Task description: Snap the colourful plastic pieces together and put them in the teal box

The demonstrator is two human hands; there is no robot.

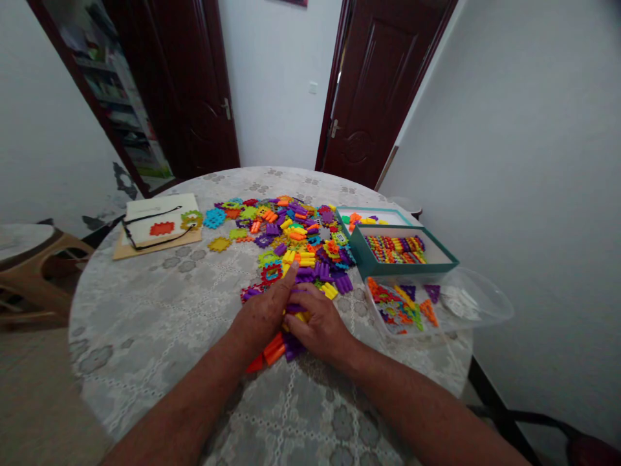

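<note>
I have 1 left hand (pixel 264 314) and 1 right hand (pixel 323 323) mid-frame, together pinching purple and yellow pieces (pixel 294 309); 1 red notched tile (pixel 162 228) lies at frame left

left: open tablecloth (pixel 160 304) | ahead: toy pile (pixel 295 236) obstructs | right: green box (pixel 363 255), gap between uncertain

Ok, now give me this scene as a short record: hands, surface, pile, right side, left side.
Left hand: against the right hand; its grip is partly hidden
Right hand: thumb and fingers around yellow and purple tube-shaped pieces
Surface: patterned tablecloth on a rounded table
Pile: multicoloured plastic building pieces, beyond the hands
Right side: dark green box holding bead-like pieces; clear plastic tray with triangular pieces
Left side: red gear-edged piece on a white pad
</note>
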